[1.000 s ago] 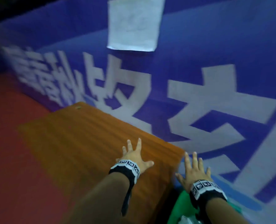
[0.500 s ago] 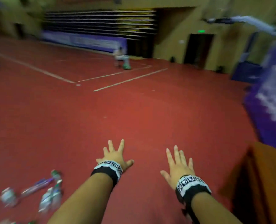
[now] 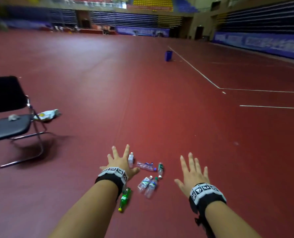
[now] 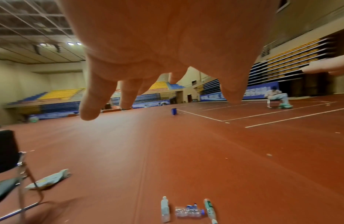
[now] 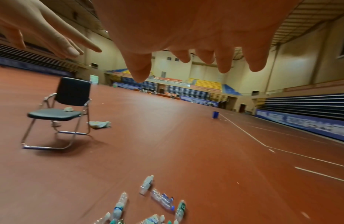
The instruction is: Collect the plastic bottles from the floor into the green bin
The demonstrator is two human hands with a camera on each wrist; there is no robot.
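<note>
From the head camera, the left hand (image 3: 119, 162) and right hand (image 3: 192, 172) reached forward over the red floor (image 3: 160, 109), fingers spread wide, holding nothing. Between and just below them lay a loose cluster of plastic bottles (image 3: 147, 174): clear ones side by side, a crushed one, and one with a green label. A green bottle (image 3: 124, 199) lay nearest, partly behind the left wrist. A black folding chair (image 3: 8, 117) stood well to the left with a crumpled wrapper (image 3: 47, 114) on the floor beside it, and a blue bin (image 3: 168, 55) stood far off by a white court line.

Only the left wrist camera showed a seated person (image 4: 276, 97) at the far right. Its fingers (image 4: 90, 103) hung straight and apart, and three of the bottles lay at the bottom edge, well below them.

The right wrist camera alone showed the whole chair, a small crumpled thing on its seat, perhaps paper. The right hand's fingers (image 5: 139, 66) were straight and empty, the bottles beneath, blurred at the lower edge.
</note>
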